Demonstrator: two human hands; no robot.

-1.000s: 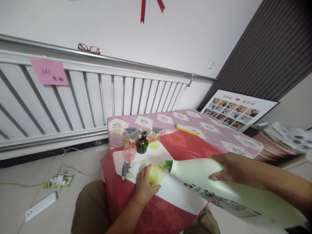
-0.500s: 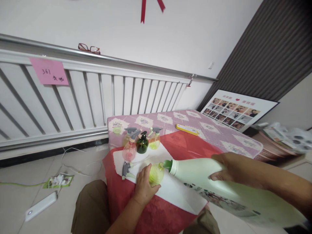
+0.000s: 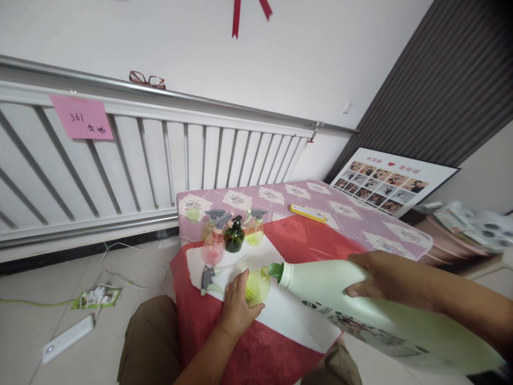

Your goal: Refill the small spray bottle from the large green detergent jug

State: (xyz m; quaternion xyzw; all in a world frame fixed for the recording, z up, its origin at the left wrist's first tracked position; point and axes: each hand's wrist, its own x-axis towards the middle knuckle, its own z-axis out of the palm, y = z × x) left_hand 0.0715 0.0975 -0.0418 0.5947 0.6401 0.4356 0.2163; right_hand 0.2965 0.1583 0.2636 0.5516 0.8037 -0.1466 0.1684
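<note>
My left hand [image 3: 239, 303] is closed round a small yellow-green spray bottle [image 3: 257, 287], which has no spray head on it and stands over a white cloth [image 3: 296, 321]. With my right hand [image 3: 366, 275] I grip a big pale green jug [image 3: 328, 280], tipped on its side. The jug's green spout meets the mouth of the small bottle. Left of my left hand lies a loose grey trigger spray head [image 3: 208, 279]. Behind it stand a pink spray bottle [image 3: 213, 250], a dark green pump bottle [image 3: 234, 237] and a yellow spray bottle [image 3: 254, 231].
A red cloth [image 3: 312, 238] lies under the white one on a table with a pink patterned cover [image 3: 348, 208]. A yellow box [image 3: 308, 213] rests farther back. The white radiator [image 3: 192, 155] runs behind. A power strip [image 3: 96, 298] with cables is on the floor.
</note>
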